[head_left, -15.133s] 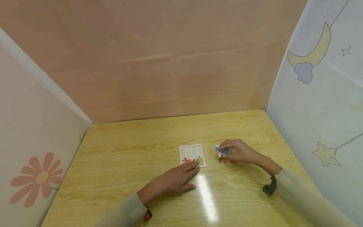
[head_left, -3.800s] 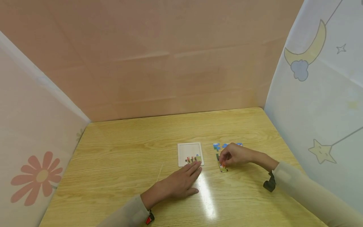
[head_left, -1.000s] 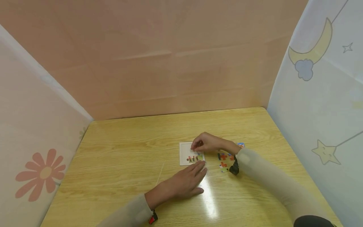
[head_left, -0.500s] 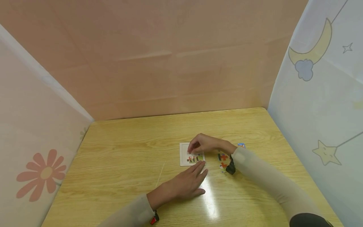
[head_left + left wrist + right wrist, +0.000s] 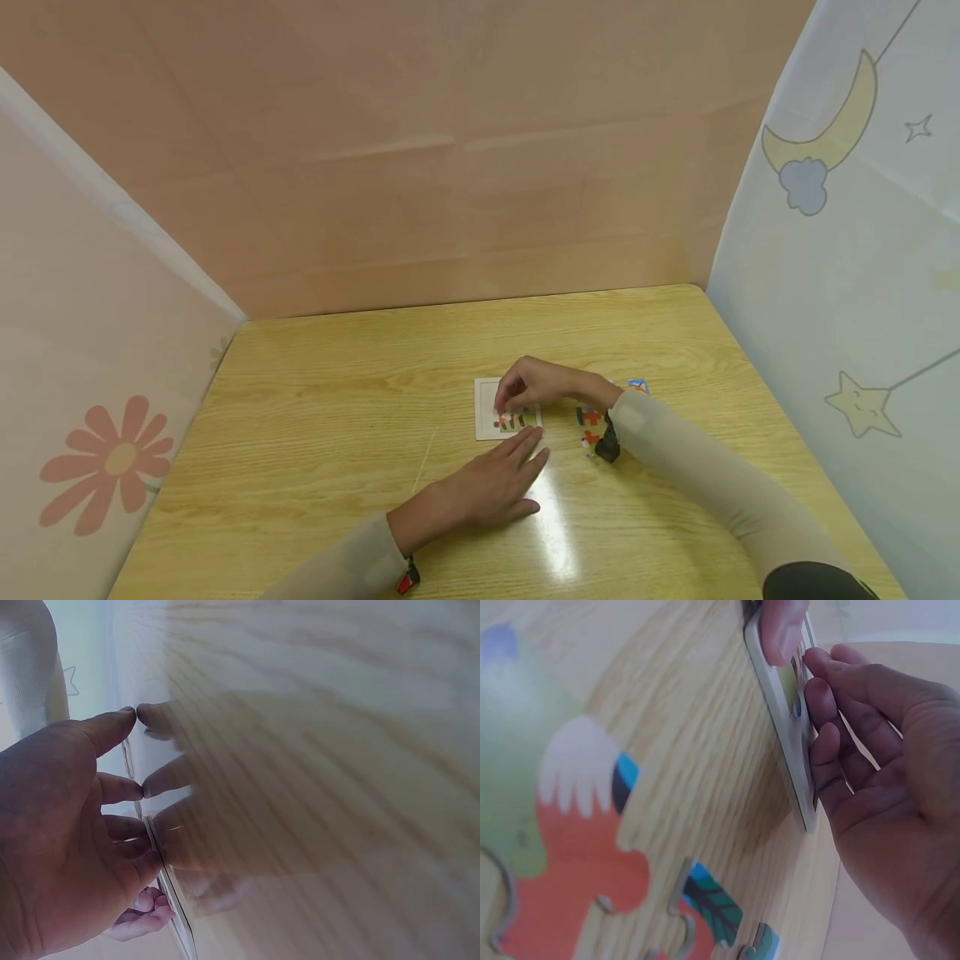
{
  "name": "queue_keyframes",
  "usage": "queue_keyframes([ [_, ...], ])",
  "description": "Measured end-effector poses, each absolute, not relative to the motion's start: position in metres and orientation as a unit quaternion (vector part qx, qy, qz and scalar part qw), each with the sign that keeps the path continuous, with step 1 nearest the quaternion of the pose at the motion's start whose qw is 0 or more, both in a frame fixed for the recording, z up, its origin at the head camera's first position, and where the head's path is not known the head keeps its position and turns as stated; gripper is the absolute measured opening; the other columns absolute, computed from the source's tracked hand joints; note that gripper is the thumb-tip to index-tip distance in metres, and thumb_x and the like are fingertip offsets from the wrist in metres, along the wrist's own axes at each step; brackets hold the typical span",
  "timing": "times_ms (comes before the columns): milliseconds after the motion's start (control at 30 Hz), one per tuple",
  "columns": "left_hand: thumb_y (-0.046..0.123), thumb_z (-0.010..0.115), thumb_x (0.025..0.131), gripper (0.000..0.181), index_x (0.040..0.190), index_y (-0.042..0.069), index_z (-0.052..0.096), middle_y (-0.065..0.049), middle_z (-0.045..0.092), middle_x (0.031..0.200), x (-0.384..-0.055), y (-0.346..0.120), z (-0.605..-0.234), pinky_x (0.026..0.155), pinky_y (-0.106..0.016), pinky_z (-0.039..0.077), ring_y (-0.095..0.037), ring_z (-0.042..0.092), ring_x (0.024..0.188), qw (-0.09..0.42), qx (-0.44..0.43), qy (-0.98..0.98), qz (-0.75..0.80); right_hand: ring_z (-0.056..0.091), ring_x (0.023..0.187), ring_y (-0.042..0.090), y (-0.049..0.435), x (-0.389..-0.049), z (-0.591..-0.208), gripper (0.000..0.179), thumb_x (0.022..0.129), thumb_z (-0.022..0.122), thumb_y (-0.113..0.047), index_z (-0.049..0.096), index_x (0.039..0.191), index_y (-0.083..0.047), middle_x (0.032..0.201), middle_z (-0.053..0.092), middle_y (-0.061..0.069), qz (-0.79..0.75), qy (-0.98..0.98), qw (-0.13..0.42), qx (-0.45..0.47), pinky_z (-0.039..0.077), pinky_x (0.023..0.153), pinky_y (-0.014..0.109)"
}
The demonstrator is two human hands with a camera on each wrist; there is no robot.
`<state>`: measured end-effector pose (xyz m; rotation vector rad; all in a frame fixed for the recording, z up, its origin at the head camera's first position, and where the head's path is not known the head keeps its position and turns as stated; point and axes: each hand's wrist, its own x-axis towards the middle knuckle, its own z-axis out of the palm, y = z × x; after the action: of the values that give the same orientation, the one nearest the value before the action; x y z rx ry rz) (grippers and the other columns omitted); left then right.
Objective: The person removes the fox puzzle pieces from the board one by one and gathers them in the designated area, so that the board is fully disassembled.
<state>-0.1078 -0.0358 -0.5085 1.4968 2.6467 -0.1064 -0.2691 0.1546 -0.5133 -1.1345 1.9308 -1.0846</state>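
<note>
A pale square puzzle tray (image 5: 485, 398) lies mid-table, with joined striped and green puzzle pieces (image 5: 514, 423) along its lower right. My left hand (image 5: 487, 485) lies palm down, fingers stretched, its fingertips on the tray's near edge. Over the tray, my right hand (image 5: 536, 383) has thumb and forefinger bent together just above the joined pieces. It seems to pinch a small puzzle piece, mostly hidden by the fingers. In the right wrist view, the right fingertips (image 5: 821, 664) meet low at the tray.
Loose puzzle pieces (image 5: 591, 417) lie right of the tray, partly under the right wrist. A blue and orange piece (image 5: 638, 386) is farther right. The right wrist view shows a large orange and green piece (image 5: 577, 825) close by. Fabric walls (image 5: 465, 208) enclose the wooden table.
Several seconds ago my right hand was among the loose pieces; it then crossed left over the tray. Over the last second it has lowered slightly towards the joined pieces. My left hand stays put.
</note>
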Motion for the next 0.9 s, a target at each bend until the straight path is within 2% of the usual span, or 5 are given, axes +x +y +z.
queue_keyframes([
  [500,0.055,0.048,0.11,0.077,0.166,0.004,0.032,-0.023,0.018,0.175,-0.1126,-0.0392,-0.5097,0.13,-0.036,0.026,-0.033,0.018,0.163,0.072,0.501,0.862,-0.024,0.076,0.091,0.017,0.1526,-0.2698,-0.513,0.014,0.101,0.07,0.0,0.079,0.112,-0.001,0.103,0.08,0.006,-0.415,0.726,0.342,-0.429,0.064,0.083,0.032],
  [733,0.054,0.049,0.11,0.076,0.166,0.005,0.032,-0.022,0.017,0.175,-0.1135,-0.0383,-0.5097,0.13,-0.036,0.026,-0.032,0.017,0.163,0.078,0.499,0.863,-0.02,0.076,0.091,0.023,0.1525,-0.269,-0.5104,0.016,0.1,0.069,0.004,0.077,0.113,0.004,0.103,0.079,0.014,-0.433,0.71,0.353,-0.43,0.064,0.081,0.033],
  [900,0.054,0.049,0.11,0.076,0.166,0.005,0.033,-0.022,0.018,0.175,-0.1134,-0.0382,-0.5096,0.13,-0.036,0.027,-0.032,0.018,0.163,0.076,0.498,0.864,-0.019,0.075,0.09,0.021,0.1518,-0.2681,-0.5089,0.017,0.099,0.069,0.006,0.077,0.114,0.005,0.103,0.079,0.015,-0.432,0.71,0.349,-0.433,0.064,0.081,0.031],
])
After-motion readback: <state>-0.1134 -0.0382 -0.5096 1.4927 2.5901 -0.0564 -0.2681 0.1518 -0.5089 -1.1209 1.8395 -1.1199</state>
